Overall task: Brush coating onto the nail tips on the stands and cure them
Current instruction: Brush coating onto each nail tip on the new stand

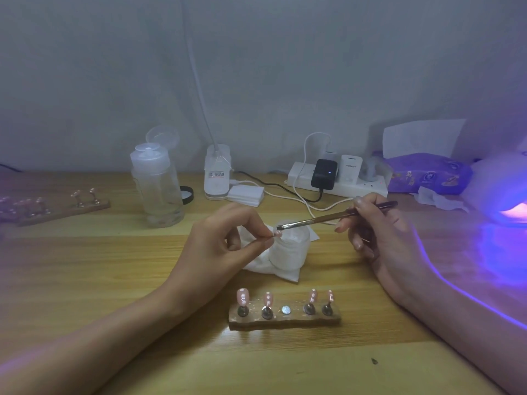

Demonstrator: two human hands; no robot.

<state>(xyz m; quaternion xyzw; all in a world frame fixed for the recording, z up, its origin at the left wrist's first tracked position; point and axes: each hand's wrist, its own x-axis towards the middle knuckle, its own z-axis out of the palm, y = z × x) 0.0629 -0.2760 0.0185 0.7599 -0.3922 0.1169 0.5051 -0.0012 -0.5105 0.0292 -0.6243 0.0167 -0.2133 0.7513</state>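
My left hand [228, 246] pinches a small pink nail tip [277, 234] on its holder, raised above a frosted white jar [291, 246]. My right hand [379, 232] grips a thin brush [328, 218]; its bristle end touches the held tip. Near the table's front stands a wooden stand [285, 320] with several pink nail tips [243, 297] upright on magnetic pegs; its middle spot shows a bare metal disc [285, 309]. A lit purple curing lamp [504, 195] glows at the right edge.
A second stand with nail tips [57, 206] lies at the far left. A clear pump bottle [158, 186], a white lamp base [217, 172], cotton pads [245, 195], a power strip with chargers and cables [336, 178], and a tissue pack [427, 172] line the back. White paper [273, 269] lies under the jar.
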